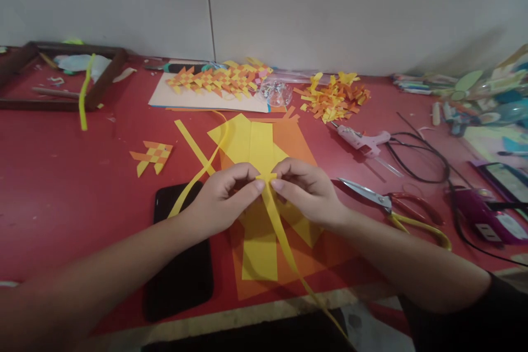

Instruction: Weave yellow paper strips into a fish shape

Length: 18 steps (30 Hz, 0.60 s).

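My left hand (225, 195) and my right hand (307, 190) meet over the middle of the red table (61, 187). Both pinch a long yellow paper strip (282, 231) at a fold between the fingertips. One end of the strip trails left over a black phone (181, 275); the other runs down past the table's front edge. Under the hands lie yellow paper sheets (256, 146) on orange paper sheets (297, 258).
Scissors (396, 209) lie right of my right hand, a pink glue gun (365, 140) with black cords behind them. A small woven paper fish (152, 157) sits left. Woven pieces on white card (214, 88), paper scraps (334, 99) and a wooden frame (61, 74) stand further back.
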{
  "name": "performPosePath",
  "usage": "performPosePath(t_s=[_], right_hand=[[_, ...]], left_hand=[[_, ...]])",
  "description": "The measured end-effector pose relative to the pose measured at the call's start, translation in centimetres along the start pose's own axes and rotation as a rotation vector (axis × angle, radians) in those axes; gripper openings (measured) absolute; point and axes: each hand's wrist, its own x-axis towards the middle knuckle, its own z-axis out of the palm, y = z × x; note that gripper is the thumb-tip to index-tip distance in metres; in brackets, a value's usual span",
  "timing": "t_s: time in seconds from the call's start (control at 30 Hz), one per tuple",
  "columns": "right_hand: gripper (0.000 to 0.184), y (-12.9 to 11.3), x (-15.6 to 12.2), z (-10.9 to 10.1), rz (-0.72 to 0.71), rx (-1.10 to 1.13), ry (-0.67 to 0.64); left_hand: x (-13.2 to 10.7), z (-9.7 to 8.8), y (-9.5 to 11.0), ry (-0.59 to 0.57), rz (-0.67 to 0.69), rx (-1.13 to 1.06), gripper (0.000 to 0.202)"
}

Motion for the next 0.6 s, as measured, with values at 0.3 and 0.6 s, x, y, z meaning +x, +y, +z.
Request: performPosePath(t_s=[0.3, 0.6], right_hand=[[0.019, 0.64, -0.21, -0.34, 0.006, -0.044, -0.056], [0.019, 0.60, -0.10, -0.09, -0.044, -0.038, 0.020]], left_hand=[[0.06, -0.01, 0.35, 0.012, 0.035, 0.025, 0.023], [0.14, 0.11, -0.04, 0.013, -0.037, -0.077, 0.026]])
